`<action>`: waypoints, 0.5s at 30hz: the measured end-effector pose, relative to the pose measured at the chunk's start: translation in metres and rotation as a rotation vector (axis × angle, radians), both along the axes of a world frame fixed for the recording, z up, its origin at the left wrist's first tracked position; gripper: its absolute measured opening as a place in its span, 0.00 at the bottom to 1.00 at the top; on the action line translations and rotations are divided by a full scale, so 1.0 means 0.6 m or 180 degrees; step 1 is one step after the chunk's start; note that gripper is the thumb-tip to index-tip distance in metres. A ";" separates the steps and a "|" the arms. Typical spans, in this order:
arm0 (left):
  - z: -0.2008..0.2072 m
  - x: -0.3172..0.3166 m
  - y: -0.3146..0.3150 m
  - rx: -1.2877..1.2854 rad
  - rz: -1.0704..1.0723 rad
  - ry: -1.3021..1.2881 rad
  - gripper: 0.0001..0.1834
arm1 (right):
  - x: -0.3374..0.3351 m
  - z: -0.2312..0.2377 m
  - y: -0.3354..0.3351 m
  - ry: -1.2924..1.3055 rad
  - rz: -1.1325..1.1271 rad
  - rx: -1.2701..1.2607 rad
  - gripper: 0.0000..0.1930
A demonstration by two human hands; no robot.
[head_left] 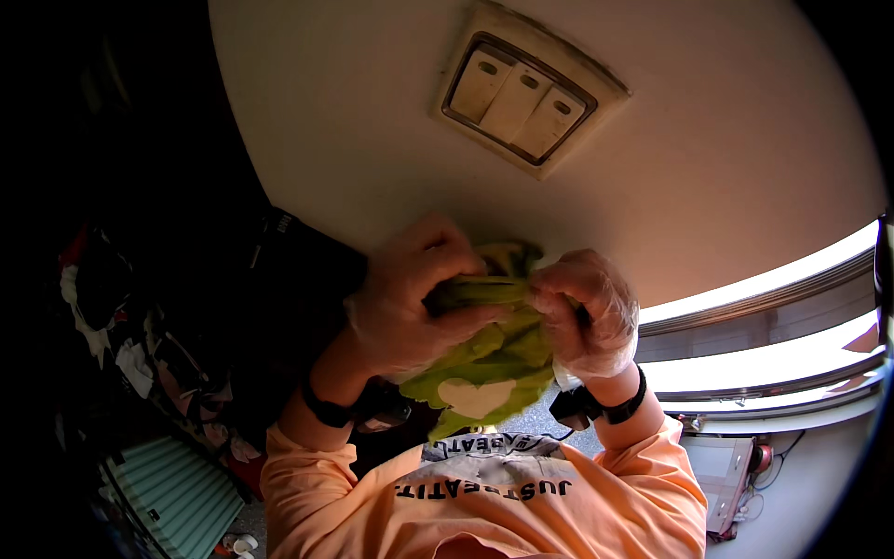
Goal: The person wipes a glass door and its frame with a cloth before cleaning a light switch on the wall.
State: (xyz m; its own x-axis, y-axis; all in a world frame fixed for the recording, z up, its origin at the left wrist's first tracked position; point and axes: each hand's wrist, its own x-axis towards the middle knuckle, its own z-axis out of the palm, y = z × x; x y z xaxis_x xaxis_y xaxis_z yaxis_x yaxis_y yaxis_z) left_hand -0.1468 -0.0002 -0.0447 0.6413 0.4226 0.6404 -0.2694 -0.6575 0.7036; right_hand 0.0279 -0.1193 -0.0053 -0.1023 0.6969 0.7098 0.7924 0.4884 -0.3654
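Observation:
A bunched green cloth (509, 354) with a pale heart shape on it hangs between my two hands, in front of my chest. My left hand (400, 289), in a thin clear glove, is closed on a folded part of the cloth. Thumb and fingers of my right hand (589, 312), gloved in clear plastic too, pinch its gathered upper edge. Above both hands, apart from them, a three-key light switch (521, 100) with a grimy frame sits on the pale wall (354, 121). Each wrist wears a dark strap with a small black device.
At the right is a bright window (764, 345) with a long sill. Below it stands a pale machine or case (712, 470) with cables. On the dark left side lie heaped fabrics (140, 368) and a ribbed teal box (172, 489). A black object (312, 252) stands beside my left hand.

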 end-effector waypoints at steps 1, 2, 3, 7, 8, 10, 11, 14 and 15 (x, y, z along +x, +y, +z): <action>0.004 -0.002 -0.001 -0.0281 -0.0066 -0.0133 0.15 | 0.003 -0.001 0.004 -0.0247 -0.0130 0.0053 0.13; 0.004 0.001 0.000 -0.0280 -0.0073 -0.0132 0.15 | 0.005 -0.002 0.008 -0.0495 -0.0261 0.0105 0.14; 0.005 0.006 0.001 -0.0373 -0.0363 -0.0564 0.14 | -0.001 0.002 0.014 -0.0600 -0.0219 0.0089 0.09; 0.017 0.014 -0.019 -0.1718 -0.1185 -0.1460 0.11 | -0.007 0.001 0.023 -0.0697 -0.0123 0.0142 0.13; 0.020 0.014 -0.021 -0.2140 -0.1352 -0.1626 0.11 | -0.005 0.005 0.019 -0.0701 -0.0130 0.0145 0.13; 0.022 0.008 -0.015 -0.1955 -0.0908 -0.2295 0.11 | -0.003 0.014 0.010 -0.0730 -0.0130 0.0465 0.22; 0.024 0.004 -0.007 -0.1399 -0.0215 -0.2289 0.11 | 0.004 0.018 0.004 -0.0823 -0.0131 0.0645 0.22; 0.060 0.004 0.021 -0.0063 0.1215 -0.1828 0.14 | 0.021 0.032 -0.022 -0.0843 -0.0263 0.0932 0.19; 0.078 0.004 0.029 0.0379 0.1705 -0.1676 0.15 | 0.026 0.039 -0.033 -0.0938 -0.0330 0.1016 0.15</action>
State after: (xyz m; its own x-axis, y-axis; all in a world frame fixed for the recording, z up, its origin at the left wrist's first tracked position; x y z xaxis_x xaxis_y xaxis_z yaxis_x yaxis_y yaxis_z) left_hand -0.1441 0.0175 0.0020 -0.0351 0.4991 0.8659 -0.1726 -0.8564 0.4866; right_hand 0.0433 -0.1389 0.0183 -0.2735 0.4648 0.8421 0.8909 0.4525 0.0396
